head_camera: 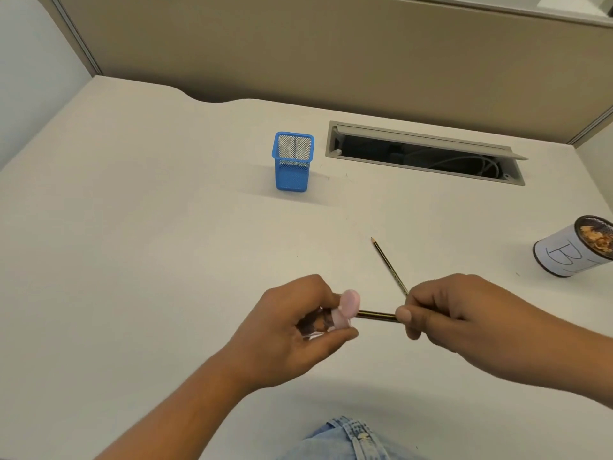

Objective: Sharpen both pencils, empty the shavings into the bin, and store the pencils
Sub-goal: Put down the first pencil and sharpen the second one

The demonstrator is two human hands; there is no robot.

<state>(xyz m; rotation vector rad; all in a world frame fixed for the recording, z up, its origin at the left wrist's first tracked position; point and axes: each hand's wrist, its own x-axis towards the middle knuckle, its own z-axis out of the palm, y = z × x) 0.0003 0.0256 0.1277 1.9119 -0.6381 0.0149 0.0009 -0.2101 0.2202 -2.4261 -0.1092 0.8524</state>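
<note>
My left hand (295,330) grips a pink sharpener (114,307) with a clear shavings container that holds brown shavings. A dark striped pencil (376,315) is pushed into the sharpener's pink end, and my right hand (457,313) pinches its other end. A second pencil (388,263) lies loose on the white desk (166,244) just beyond my right hand, its sharp tip pointing away. A blue mesh pencil holder (292,162) stands empty further back. At the right edge stands a round bin (575,250) with a paper label, shavings inside.
An open cable tray (424,154) is sunk into the desk behind the holder. A beige partition wall (331,44) closes the far side. My denim-covered lap (348,439) shows at the desk's near edge.
</note>
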